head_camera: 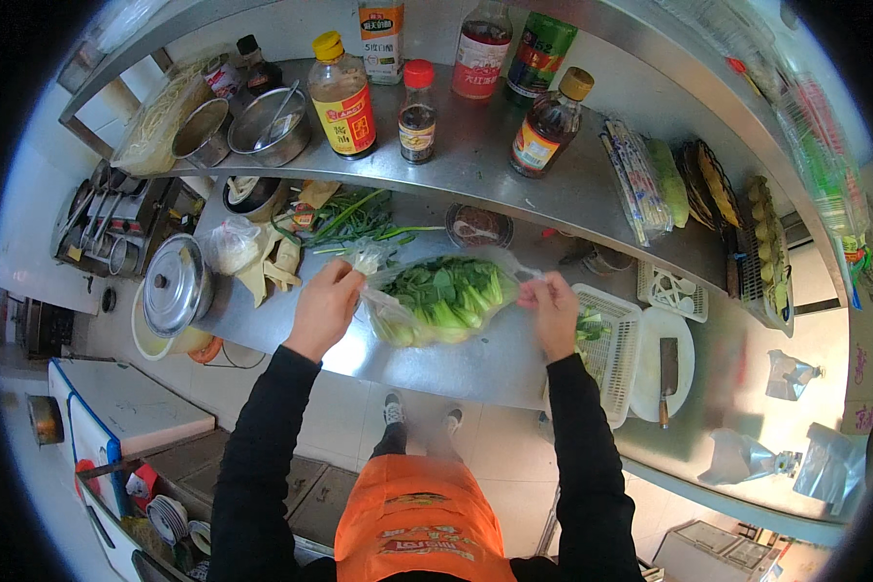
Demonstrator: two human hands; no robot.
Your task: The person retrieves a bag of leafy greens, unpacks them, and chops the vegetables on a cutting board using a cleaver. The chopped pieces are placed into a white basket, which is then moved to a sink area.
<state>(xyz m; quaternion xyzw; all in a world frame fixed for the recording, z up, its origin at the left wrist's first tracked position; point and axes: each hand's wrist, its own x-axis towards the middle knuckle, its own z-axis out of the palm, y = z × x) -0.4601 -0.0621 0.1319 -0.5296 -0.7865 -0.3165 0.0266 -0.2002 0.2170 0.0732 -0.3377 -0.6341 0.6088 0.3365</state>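
Between my hands, over a stainless steel worktop [335,349], is a clear plastic bag [400,331] with leafy greens [444,291] inside, their pale green stalks towards me. My left hand [327,305] pinches the gathered plastic at the bag's left end. At its right end, my right hand [553,309] grips a twisted corner of the plastic. Just beyond the bag lie loose long green stems [349,218], and a dark bowl [479,225] with a pale spoon in it stands at the back.
A white plastic basket [615,356] stands right of my right hand. Beside it a cleaver [668,371] rests on a round white board [644,393]. A lidded metal pot [178,285] is at the left. Overhead, a steel shelf [444,167] carries several sauce bottles, including one yellow-capped bottle [340,102].
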